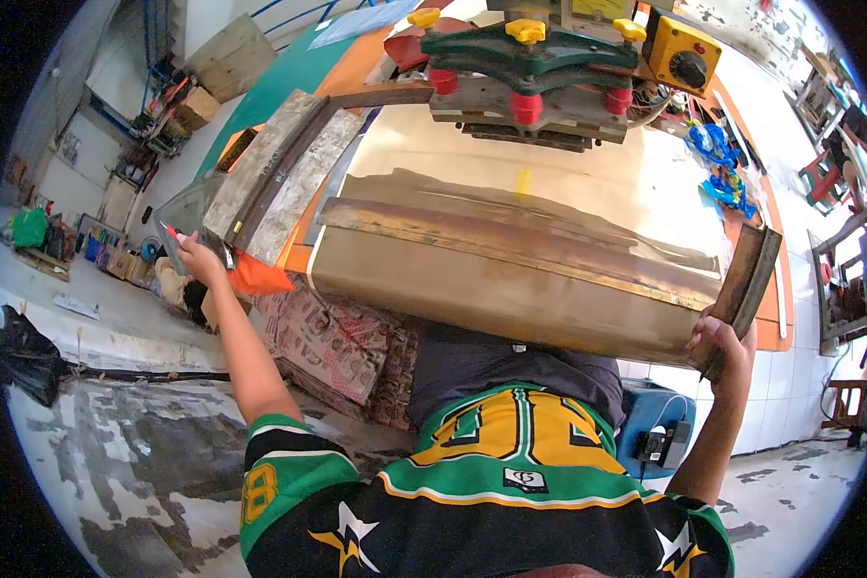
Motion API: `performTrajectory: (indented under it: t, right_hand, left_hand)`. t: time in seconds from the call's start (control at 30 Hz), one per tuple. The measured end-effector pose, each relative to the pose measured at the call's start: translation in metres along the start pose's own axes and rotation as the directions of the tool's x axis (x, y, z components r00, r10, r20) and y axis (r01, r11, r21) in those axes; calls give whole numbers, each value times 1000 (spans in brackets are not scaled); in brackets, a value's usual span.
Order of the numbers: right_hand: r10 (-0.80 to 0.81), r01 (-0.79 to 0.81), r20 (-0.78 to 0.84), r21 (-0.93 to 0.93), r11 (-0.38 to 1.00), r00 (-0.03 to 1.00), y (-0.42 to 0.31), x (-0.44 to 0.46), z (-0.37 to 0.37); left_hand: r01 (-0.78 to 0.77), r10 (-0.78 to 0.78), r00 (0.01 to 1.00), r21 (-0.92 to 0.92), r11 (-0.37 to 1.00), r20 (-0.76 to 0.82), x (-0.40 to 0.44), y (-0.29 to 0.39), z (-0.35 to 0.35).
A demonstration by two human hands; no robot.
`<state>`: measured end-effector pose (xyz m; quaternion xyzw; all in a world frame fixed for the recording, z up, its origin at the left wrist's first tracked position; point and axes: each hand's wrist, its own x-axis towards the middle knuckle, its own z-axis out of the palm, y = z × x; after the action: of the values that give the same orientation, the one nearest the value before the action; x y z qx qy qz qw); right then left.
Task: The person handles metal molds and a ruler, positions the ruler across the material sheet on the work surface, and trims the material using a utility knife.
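- Dark, worn bar [756, 275], slanting away from me at right; my right hand [724, 339] grips its near end.
- Small red object [171, 232], details unclear, at my left hand's [199, 258] fingertips.

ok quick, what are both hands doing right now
Left hand: fingers closed, seemingly on a small red-tipped item; too small to tell what.
Right hand: closed on the near end of a dark bar.
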<state>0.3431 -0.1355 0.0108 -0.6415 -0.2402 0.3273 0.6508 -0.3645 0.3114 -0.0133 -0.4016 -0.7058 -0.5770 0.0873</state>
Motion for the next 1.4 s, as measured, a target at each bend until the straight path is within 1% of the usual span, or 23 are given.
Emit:
performTrajectory:
  t: [0.07,0.1,0.17,0.2,0.27,0.33,0.4,0.43,0.47,0.53,0.67,0.77,0.87,0.93,0.97,1.03,1.17,1.23,1.27,1.33,1.4]
  right_hand:
    - [-15,15,-17,-11,1000,1000,1,1,-1]
    - [-22,22,-12,-9,1000,1000,3,2,-2]
    - [-29,29,-7,-4,1000,1000,3,2,-2]
    - [-32,32,-5,0,999,999,2,2,0]
    - [-35,35,-2,4,999,999,4,2,-1]
    - [-37,37,4,14,999,999,11,6,-4]
    - [-39,39,4,29,999,999,9,4,1]
    - [-39,39,2,43,998,999,9,3,2]
    - [-37,37,-1,43,998,999,8,3,2]
    - [-20,20,15,19,1000,1000,7,3,3]
    - [-34,34,10,19,999,999,8,5,7]
    - [-34,34,43,4,999,998,11,9,8]
    - [-46,45,50,30,999,998,12,9,10]
    - [-31,30,50,20,999,998,10,8,14]
    - [-31,30,52,18,999,998,9,8,15]
    - [-21,20,57,9,1000,998,8,8,18]
    - [-21,21,26,2,1000,999,5,6,25]
    - [-8,10,53,-35,999,999,6,5,23]
    - [-8,10,44,-34,999,999,5,4,24]
    - [-12,13,44,-32,999,999,2,-1,24]
    - [4,-1,55,-57,998,998,1,-4,17]
  left_hand:
    - [-44,45,998,-15,999,51,5,-15,6]
    - [-44,45,998,-15,999,51,-3,-6,4]
    - [4,-7,997,36,999,77,-31,24,1]
    - [2,-5,997,36,999,77,-35,24,6]
    - [-47,61,995,-162,986,84,-42,24,21]
    - [-24,39,996,-194,981,74,-56,39,26]
    - [104,-106,994,-259,960,5,-65,54,28]
    - [156,-157,987,-292,944,19,-70,65,24]
    - [155,-156,988,-292,944,21,-70,66,27]
    - [151,-201,972,-338,929,-118,-67,66,35]
    - [168,-226,962,-318,933,-155,-68,67,38]
    - [197,-246,961,-314,929,-125,-72,67,40]
    - [162,-221,963,-321,933,-155,-74,71,42]
    - [214,-233,968,-175,961,-95,-78,84,34]
    - [216,-235,967,-174,961,-96,-80,86,35]
    - [143,-196,966,-281,949,-169,-80,88,42]
    - [141,-196,966,-294,945,-166,-75,75,51]
    - [96,-161,974,-355,930,-159,-68,59,57]
    - [96,-159,976,-359,928,-150,-63,54,56]
    - [215,-265,961,-381,899,-84,-58,45,53]
    - [125,-174,981,-403,906,-86,-49,37,44]
